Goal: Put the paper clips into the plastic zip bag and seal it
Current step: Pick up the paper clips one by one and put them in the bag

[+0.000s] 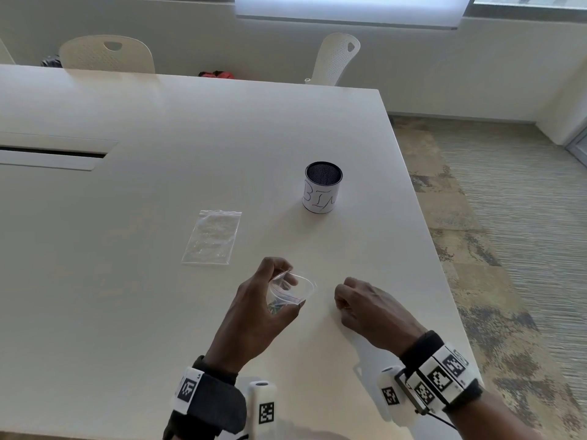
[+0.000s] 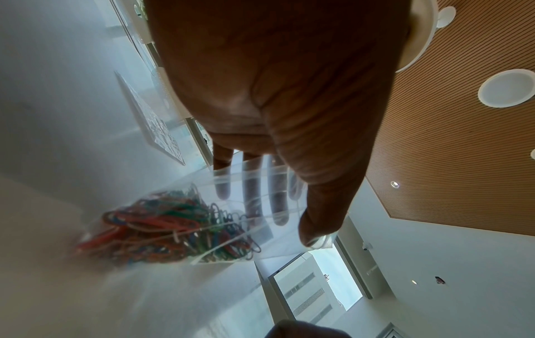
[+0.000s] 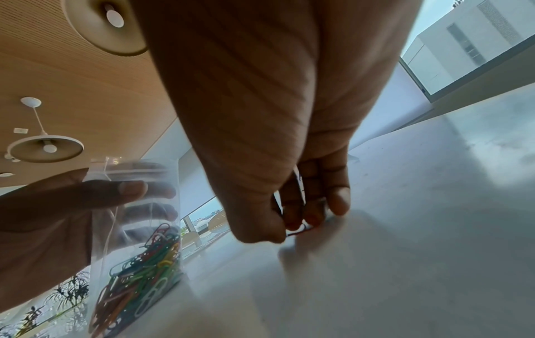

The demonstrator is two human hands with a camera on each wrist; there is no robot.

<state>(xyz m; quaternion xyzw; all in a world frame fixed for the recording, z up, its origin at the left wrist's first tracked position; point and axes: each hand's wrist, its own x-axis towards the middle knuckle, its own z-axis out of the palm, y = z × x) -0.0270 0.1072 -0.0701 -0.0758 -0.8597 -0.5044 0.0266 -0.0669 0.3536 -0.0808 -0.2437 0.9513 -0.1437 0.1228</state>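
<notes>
Most of the paper clips point(image 3: 139, 263) are already sitting in the bottom of the plastic zip bag point(image 1: 290, 293), which I'm holding upright just above the table point(image 1: 158, 185) w/ my left hand point(image 1: 260, 309) — thumb on one wall, fingers on the other, mouth gaping open toward the right. My right hand point(image 1: 368, 308) is down on the tabletop just beside the bag, fingertips curled and pinching what looks like the last clip or two; the right wrist view is blurry there, so I can't say how many.

Risks from here: I'm gripping the bag by its soft walls only, so if my left thumb is slipping the mouth may collapse and the next clips may bounce off the rim. Thin wire clips are hard to lift off a smooth top — they could skate away from my pinch. Clips can also snag at the zip track and be stopping the seal from closing fully. Tilting the bag while sealing could be spilling the pile back out.

Surface & room: I'm working at a big white table, glossy. A second, flat clear bag point(image 1: 212, 237) is lying farther out to the left, and a mesh cup point(image 1: 322, 192) w/ a handwritten paper label is standing well beyond my hands. White chairs point(image 1: 106, 54) are lining the far edge, bright window behind, patterned carpet to the right, wood-slat ceiling w/ round lamps.
</notes>
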